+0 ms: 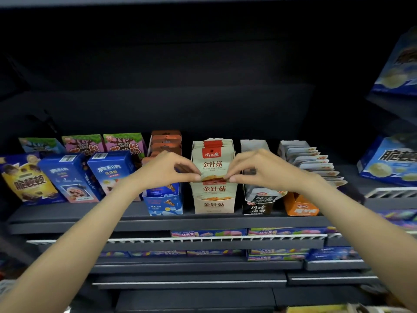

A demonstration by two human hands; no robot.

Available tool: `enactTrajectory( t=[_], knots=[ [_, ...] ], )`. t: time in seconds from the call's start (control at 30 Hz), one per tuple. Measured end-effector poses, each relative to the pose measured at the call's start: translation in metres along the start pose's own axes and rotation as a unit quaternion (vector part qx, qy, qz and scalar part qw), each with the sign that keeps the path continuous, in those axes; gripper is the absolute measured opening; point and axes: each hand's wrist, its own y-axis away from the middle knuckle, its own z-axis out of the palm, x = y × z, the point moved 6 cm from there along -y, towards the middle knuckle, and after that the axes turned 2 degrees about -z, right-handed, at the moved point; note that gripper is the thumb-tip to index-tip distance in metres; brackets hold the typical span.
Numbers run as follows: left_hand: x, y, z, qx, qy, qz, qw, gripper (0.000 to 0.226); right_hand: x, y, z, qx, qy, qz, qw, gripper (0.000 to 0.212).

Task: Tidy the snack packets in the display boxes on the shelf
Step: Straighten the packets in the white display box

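A beige snack packet [213,164] stands at the centre of the frame in its beige display box [214,205] on the dark shelf [90,219]. The left hand [168,169] pinches its lower left edge and the right hand [259,169] its lower right edge, each grip pressed thumb to fingertip. A blue box [163,202] stands just left, a black box [257,206] just right.

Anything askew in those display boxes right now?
Yes. In the orange box at the right, the white packets fan out, leaning unevenly. Both hands, left and right, pinch a beige mushroom packet in the middle box.
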Motion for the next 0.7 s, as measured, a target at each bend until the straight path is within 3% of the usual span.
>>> enactTrajectory(
  t=[0.3, 0.43, 0.57, 0.7],
  knots=[
    [0.007, -0.008, 0.003, -0.02, -0.028, 0.012, 0.999, 0.021, -0.011, 0.016, 0.008, 0.017, 0.048, -0.016, 0.999, 0.036],
    [0.015, -0.009, 0.006, -0.034, -0.012, 0.012, 0.999, 0.038, -0.01, 0.017, 0.008, 0.013, 0.05, -0.005, 0.999, 0.029],
    [0.021, -0.012, 0.01, -0.047, -0.055, 0.031, 0.997, 0.023, -0.011, 0.018, 0.008, 0.01, 0.045, 0.004, 0.999, 0.026],
    [0.02, -0.016, 0.008, -0.038, -0.102, 0.027, 0.994, 0.026, -0.009, 0.016, 0.008, 0.007, 0.021, 0.019, 1.0, 0.026]
  ],
)
